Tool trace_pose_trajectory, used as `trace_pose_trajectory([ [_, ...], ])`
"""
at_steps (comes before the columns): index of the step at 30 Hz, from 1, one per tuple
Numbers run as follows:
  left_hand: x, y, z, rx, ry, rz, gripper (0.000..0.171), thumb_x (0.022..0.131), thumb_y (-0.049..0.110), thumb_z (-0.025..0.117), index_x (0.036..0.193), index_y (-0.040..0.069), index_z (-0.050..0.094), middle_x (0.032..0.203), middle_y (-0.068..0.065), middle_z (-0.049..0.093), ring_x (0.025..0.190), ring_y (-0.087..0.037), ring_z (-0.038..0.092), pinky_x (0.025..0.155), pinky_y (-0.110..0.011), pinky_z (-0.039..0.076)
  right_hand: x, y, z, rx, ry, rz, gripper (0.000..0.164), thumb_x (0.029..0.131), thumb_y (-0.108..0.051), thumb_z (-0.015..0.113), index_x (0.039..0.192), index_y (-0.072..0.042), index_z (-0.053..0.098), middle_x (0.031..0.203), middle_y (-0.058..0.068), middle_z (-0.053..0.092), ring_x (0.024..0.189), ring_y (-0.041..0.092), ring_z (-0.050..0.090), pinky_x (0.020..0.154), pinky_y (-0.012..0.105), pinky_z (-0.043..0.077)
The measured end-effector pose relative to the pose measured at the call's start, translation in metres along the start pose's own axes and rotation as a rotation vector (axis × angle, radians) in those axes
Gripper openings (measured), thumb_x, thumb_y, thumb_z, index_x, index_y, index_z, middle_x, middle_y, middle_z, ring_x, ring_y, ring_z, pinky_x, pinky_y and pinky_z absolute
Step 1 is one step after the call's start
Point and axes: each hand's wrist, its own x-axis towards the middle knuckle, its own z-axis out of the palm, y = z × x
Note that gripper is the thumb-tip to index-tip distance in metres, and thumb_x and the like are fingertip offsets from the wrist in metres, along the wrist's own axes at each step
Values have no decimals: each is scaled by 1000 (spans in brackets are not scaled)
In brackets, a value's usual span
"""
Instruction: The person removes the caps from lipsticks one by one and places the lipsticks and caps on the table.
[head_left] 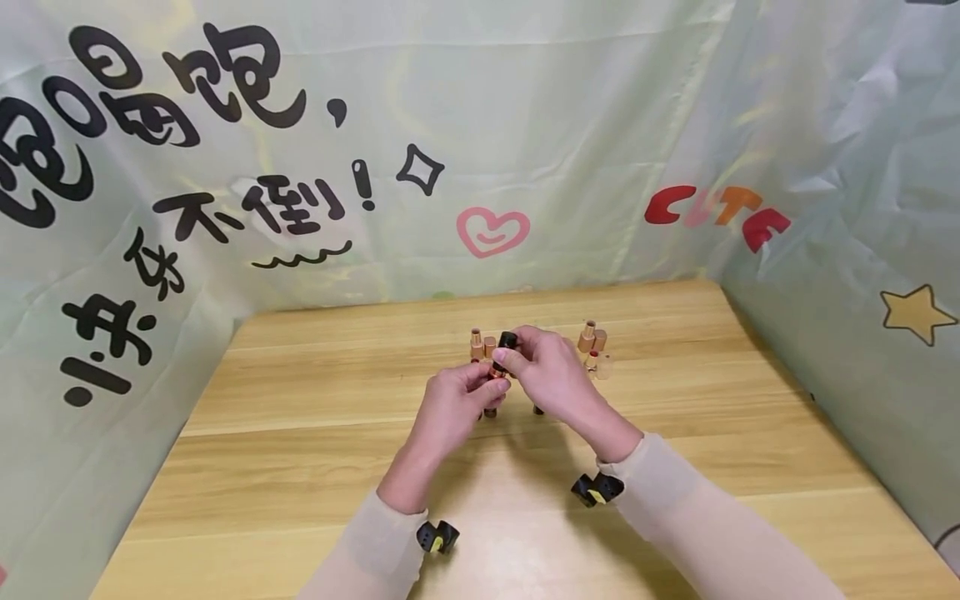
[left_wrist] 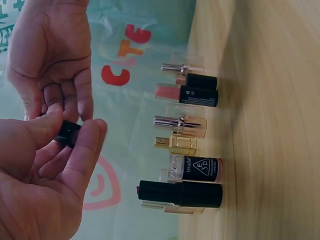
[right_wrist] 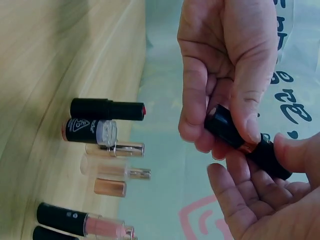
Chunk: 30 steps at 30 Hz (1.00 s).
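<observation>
A black lipstick tube [right_wrist: 225, 127] with a gold band is held between both hands above the wooden table. In the right wrist view my left hand [right_wrist: 235, 60] pinches its lower end, the thumb lying along it. My right hand [right_wrist: 265, 215] grips the black upper end with thumb and fingers. The head view shows the left hand [head_left: 450, 408] lower and the right hand [head_left: 551, 375] higher on the tube. Fingers cover part of the tube in the left wrist view. Behind the hands stands an uncapped black lipstick [right_wrist: 107, 109] with a red tip.
Several other lipsticks stand on the table [head_left: 315, 467]: a clear tube with a black label [left_wrist: 200, 168], a gold one [left_wrist: 177, 144], and a pink one with a black base [left_wrist: 187, 95]. More gold tubes [head_left: 588, 337] stand at right. Printed cloth walls [head_left: 585, 150] enclose the table.
</observation>
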Motion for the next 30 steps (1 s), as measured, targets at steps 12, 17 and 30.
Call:
trace_pose_trajectory([
  [12,-4,22,27,203,41,57,29,96,22,79,122,11,77,114,-7,79,103,-22,75,87,-37,62,-19,15,-45,193,144,56,28,105,-29,67,117,-4,72,110,14,77,101,31,73,88,45,61],
  [17,-1,36,47,250,105,103,35,90,26,84,123,13,79,114,-6,77,101,-21,71,87,-35,58,-27,32,-72,116,239,62,28,105,-31,68,118,-7,72,108,13,74,99,23,67,80,29,56],
  [30,26,41,122,499,2,90,27,95,24,80,117,9,80,100,-6,82,61,-11,67,56,-21,54,-40,106,-85,-286,122,118,28,98,-15,74,120,1,75,109,22,78,98,41,73,86,59,55],
])
